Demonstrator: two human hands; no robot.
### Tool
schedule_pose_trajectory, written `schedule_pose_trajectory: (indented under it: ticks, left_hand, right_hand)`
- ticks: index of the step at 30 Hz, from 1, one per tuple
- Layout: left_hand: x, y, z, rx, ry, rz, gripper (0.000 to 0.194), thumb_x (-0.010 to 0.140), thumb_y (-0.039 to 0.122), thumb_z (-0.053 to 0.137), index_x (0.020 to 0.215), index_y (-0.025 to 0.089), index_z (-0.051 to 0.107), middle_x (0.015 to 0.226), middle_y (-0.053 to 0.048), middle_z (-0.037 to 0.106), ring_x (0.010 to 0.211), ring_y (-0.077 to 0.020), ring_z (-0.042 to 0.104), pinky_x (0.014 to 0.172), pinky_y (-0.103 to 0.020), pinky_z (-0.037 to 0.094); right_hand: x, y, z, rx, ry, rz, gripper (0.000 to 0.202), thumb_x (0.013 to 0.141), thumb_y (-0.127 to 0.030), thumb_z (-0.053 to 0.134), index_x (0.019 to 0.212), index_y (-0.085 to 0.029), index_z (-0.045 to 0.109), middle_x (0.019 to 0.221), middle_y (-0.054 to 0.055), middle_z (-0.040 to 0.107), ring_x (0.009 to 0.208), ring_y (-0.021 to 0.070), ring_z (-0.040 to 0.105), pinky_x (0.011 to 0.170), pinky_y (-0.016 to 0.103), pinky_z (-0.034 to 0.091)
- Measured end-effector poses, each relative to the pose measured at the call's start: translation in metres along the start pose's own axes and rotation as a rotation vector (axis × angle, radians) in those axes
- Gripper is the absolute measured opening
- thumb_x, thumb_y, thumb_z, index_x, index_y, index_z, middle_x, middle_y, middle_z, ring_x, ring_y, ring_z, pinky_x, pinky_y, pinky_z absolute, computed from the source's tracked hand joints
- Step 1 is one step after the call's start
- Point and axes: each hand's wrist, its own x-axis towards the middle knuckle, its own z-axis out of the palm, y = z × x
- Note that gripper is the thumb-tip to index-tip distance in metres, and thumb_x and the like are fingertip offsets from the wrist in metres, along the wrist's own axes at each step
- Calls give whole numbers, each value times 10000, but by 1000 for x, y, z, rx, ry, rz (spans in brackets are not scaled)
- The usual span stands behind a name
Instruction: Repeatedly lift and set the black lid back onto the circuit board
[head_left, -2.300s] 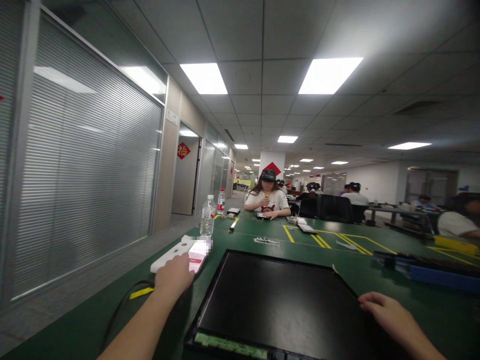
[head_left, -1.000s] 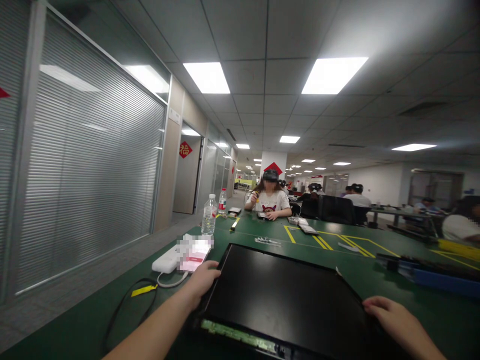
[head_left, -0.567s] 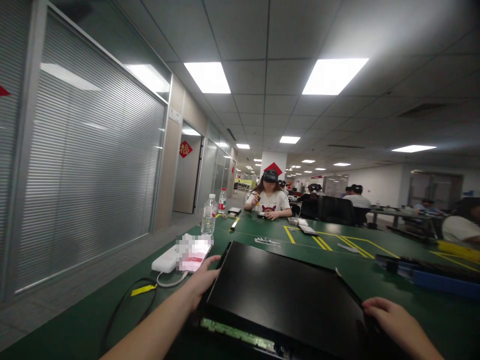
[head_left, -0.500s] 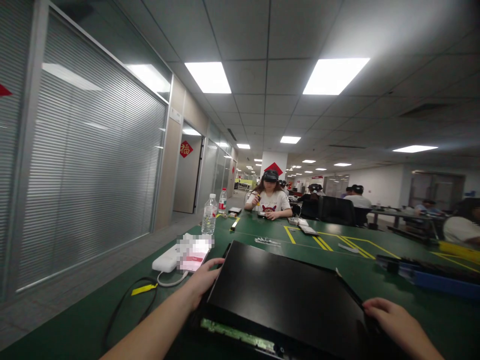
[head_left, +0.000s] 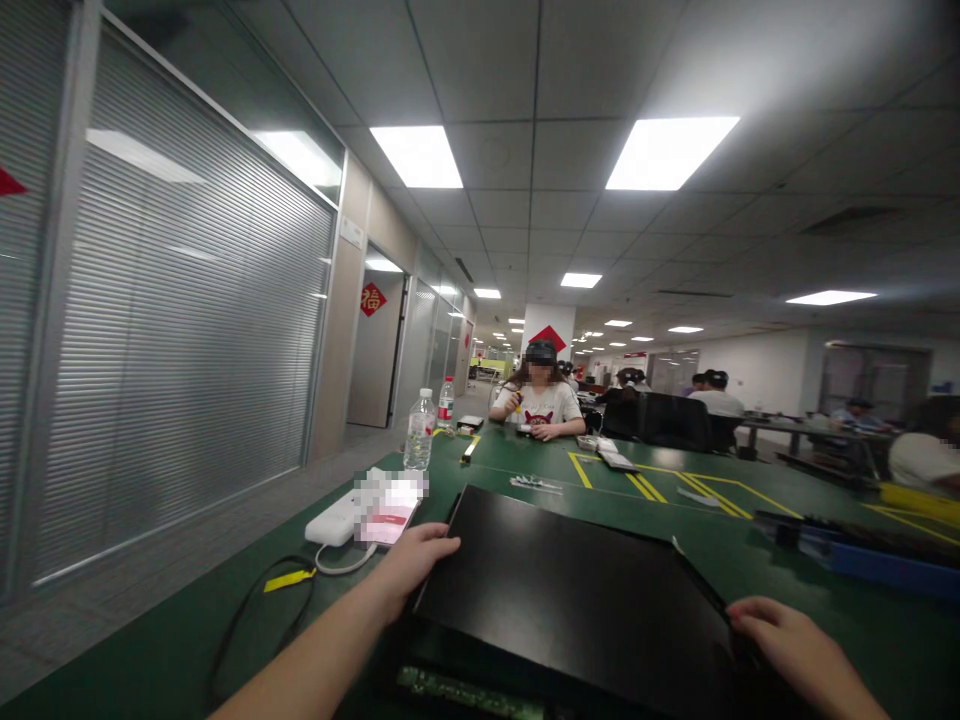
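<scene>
A flat black panel (head_left: pixel 577 590) lies tilted in front of me above the green table. Along its near edge, lower down, a green circuit board strip (head_left: pixel 465 692) shows. My left hand (head_left: pixel 420 560) grips the panel's left edge, its thumb on the top face. At the right edge, my right hand (head_left: pixel 776 630) pinches the rim with thumb and fingers. The fingers under the panel are hidden.
Left on the green table (head_left: pixel 187 640) are a white power bank (head_left: pixel 334 515), a phone (head_left: pixel 390 510), a black cable and a water bottle (head_left: pixel 419 430). A person (head_left: pixel 541 400) sits opposite. A blue tray (head_left: pixel 870 565) stands at the right.
My left thumb has moved onto the panel's top face. The panel's near edge has shifted slightly relative to the circuit board strip, with a wider dark gap between them. My right hand looks almost unchanged.
</scene>
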Motion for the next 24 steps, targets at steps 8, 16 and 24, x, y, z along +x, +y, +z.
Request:
schedule_pose_trajectory:
  ticks: [8,16,24]
  left_hand:
    - [5,-9,-5,18,-40,97,532,522,333,1004,984,158,804,927,-85,873,885,-295,816,836,-385,613]
    - [-7,9,1,-16,-143,136,470,588,353,1000,973,165,806,956,-83,888,902,-290,833,850,-364,608]
    - [-12,13,6,-94,-173,194,562,632,340,988,1120,147,788,999,-110,895,889,-290,848,834,-360,620]
  right_hand:
    - [-2,-1,0,8,6,26,358,525,-533,520,663,-356,800,828,49,841,889,394,776,795,479,559]
    - [-2,-1,1,34,20,21,313,519,-539,555,634,-363,787,779,48,830,856,397,768,773,481,551]
    - [7,9,-3,100,125,24,326,523,-569,560,633,-360,785,804,68,839,873,420,778,779,518,589]
